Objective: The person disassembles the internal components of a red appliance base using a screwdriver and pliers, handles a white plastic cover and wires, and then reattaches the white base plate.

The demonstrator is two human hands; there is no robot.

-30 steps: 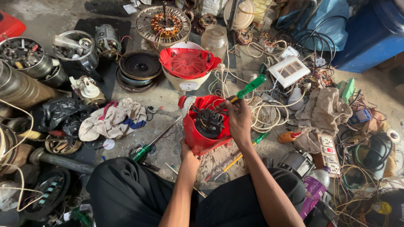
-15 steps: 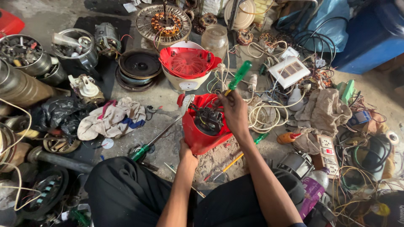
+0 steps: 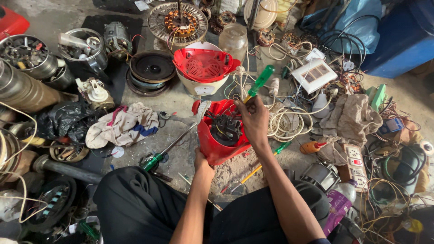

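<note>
head view | red appliance housing sits on the floor between the knees | left hand grips its near lower edge | right hand closed around a green-handled screwdriver (tip down in the dark motor inside) | second green-handled screwdriver lies just left.

Both forearms reach forward from the lap, the left hand low with fingers cupped in a grip, the right hand raised higher, knuckles up, fist closed tight
</note>
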